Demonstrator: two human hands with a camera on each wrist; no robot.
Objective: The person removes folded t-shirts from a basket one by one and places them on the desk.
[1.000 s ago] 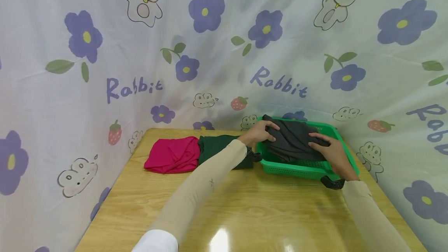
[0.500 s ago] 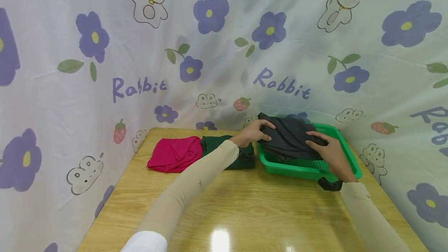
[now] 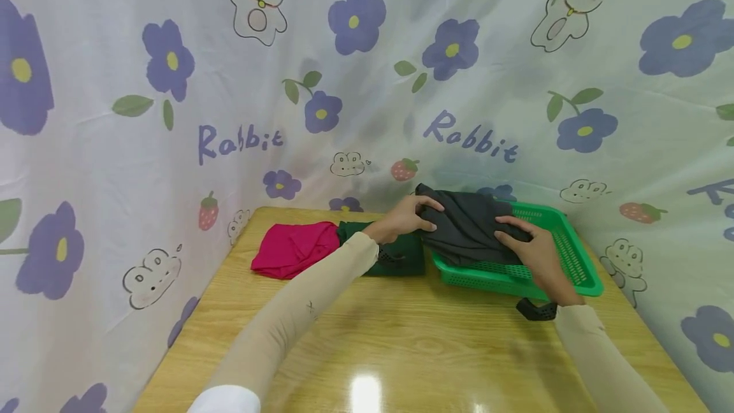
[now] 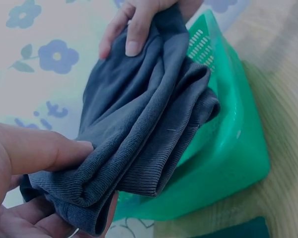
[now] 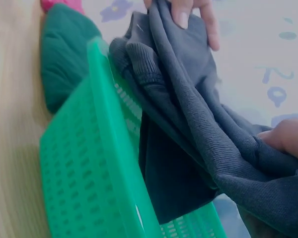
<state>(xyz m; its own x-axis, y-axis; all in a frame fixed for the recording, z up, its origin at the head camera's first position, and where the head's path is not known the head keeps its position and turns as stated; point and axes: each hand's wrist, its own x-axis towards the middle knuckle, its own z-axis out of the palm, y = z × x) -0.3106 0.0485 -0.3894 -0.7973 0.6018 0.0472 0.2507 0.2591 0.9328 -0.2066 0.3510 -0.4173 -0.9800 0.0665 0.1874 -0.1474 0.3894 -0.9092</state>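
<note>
A dark grey folded garment (image 3: 467, 225) with ribbed edges is held over the green plastic basket (image 3: 493, 282), its left end reaching past the basket's left rim. My left hand (image 3: 401, 217) grips that left end, thumb on one face and fingers beneath, as the left wrist view shows. At the other end my right hand (image 3: 539, 253) pinches the cloth; only its thumb (image 5: 288, 139) shows in the right wrist view. In that same view, part of the garment hangs down inside the basket. The basket's far left corner is hidden behind the cloth.
A folded dark green cloth (image 3: 404, 257) lies on the wooden table (image 3: 424, 336) left of the basket, partly behind my left forearm. Beside it lies a crumpled magenta cloth (image 3: 295, 248). A white printed curtain (image 3: 367, 94) stands close behind the table.
Both hands have shifted the grey garment slightly left relative to the basket. Its left end now sticks out past the rim. The head view has turned a little to the left.
</note>
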